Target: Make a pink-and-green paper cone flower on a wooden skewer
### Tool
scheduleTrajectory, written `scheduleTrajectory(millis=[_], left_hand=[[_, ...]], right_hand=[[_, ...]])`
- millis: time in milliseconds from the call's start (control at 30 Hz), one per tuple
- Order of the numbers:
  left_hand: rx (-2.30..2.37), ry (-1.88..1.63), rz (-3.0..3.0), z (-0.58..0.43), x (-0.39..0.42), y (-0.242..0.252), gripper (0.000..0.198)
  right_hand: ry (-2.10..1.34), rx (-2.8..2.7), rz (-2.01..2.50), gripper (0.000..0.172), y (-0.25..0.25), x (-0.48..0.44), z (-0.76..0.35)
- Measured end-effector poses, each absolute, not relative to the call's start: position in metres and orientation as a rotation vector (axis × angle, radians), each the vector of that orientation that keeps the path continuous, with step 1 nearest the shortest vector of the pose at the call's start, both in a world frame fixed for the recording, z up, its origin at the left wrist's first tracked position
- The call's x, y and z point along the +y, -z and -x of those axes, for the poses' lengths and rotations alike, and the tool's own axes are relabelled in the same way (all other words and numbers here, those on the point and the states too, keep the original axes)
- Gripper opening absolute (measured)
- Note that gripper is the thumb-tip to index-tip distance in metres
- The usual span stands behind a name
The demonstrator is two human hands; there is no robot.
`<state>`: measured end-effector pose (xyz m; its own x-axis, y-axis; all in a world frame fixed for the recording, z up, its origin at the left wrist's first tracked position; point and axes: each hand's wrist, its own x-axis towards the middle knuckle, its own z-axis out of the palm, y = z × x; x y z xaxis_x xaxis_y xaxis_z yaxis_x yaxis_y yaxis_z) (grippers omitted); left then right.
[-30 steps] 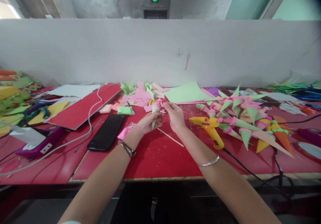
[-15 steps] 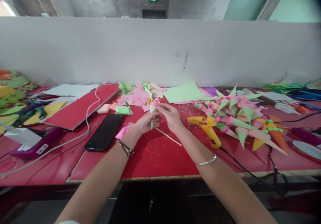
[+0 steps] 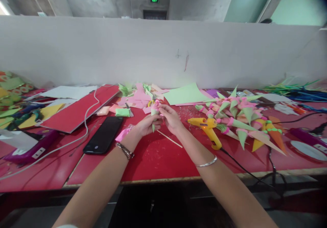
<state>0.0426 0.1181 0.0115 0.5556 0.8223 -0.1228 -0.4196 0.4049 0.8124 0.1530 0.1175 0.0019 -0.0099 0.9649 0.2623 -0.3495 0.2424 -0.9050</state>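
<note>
My left hand point(image 3: 147, 125) is closed round a small light-green paper cone point(image 3: 153, 112) with pink stuff heaped on its wide top end. The cone's tip points down below my fingers. My right hand point(image 3: 171, 119) pinches at the upper right side of the same cone, thumb and forefinger together against its pink rim. Part of the cone is covered by my fingers. Under the hands, a thin pale stick point(image 3: 170, 139) lies on the red table point(image 3: 155, 163). To the right rests a yellow hot glue gun point(image 3: 207, 129), its nozzle turned left.
Finished-looking green and pink paper cones point(image 3: 240, 114) are piled on the right. A black phone point(image 3: 103, 135), a purple power strip point(image 3: 32, 148), a white cable point(image 3: 86, 119) and a red board point(image 3: 79, 110) occupy the left. Paper sheets point(image 3: 182, 93) lie along the partition point(image 3: 114, 50).
The whole view has shifted slightly, with things sitting a little further left. Both hands stay at the cone; only the right fingers seem to have moved slightly.
</note>
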Motion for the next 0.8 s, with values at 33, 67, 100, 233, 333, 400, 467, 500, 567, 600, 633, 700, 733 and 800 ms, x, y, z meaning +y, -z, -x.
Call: scheduleTrajectory(millis=[33,67,100,233,333,400,467,500,567,600,633,700,733,800], left_hand=[[0.577,-0.84,-0.821,-0.042,0.118,-0.011,0.017],[0.586,-0.841,-0.824,-0.042,0.119,-0.01,0.017],[0.595,-0.84,-0.828,-0.042,0.119,-0.01,0.017],[0.623,-0.836,-0.844,-0.041,0.121,-0.009,0.015],[0.609,-0.832,-0.852,-0.04,0.119,-0.01,0.014],[0.588,-0.82,-0.857,-0.04,0.118,-0.012,0.013],[0.566,-0.804,-0.862,-0.04,0.117,-0.014,0.01],[0.557,-0.801,-0.863,-0.04,0.117,-0.014,0.009],[0.542,-0.812,-0.856,-0.04,0.119,-0.014,0.01],[0.539,-0.827,-0.85,-0.04,0.12,-0.014,0.011],[0.541,-0.848,-0.842,-0.04,0.122,-0.014,0.012],[0.555,-0.897,-0.826,-0.039,0.125,-0.012,0.013],[0.566,-0.922,-0.819,-0.039,0.126,-0.012,0.014],[0.591,-0.964,-0.809,-0.039,0.128,-0.01,0.016]], right_hand=[[-1.208,-1.098,0.738,0.018,-0.002,0.117,-0.153],[-1.212,-1.095,0.739,0.019,-0.003,0.117,-0.153],[-1.217,-1.089,0.739,0.02,-0.003,0.117,-0.153],[-1.242,-1.061,0.732,0.028,-0.005,0.115,-0.152],[-1.258,-1.049,0.731,0.031,-0.006,0.114,-0.151],[-1.256,-1.043,0.735,0.028,-0.005,0.115,-0.15],[-1.244,-1.04,0.743,0.023,-0.005,0.116,-0.149],[-1.233,-1.041,0.748,0.021,-0.004,0.117,-0.149],[-1.2,-1.052,0.758,0.021,-0.003,0.119,-0.15],[-1.179,-1.064,0.765,0.021,-0.003,0.12,-0.151],[-1.155,-1.08,0.775,0.021,-0.002,0.121,-0.151],[-1.097,-1.128,0.799,0.02,-0.001,0.122,-0.153],[-1.063,-1.159,0.812,0.019,0.0,0.122,-0.155],[-0.982,-1.227,0.833,0.016,0.0,0.121,-0.157]])
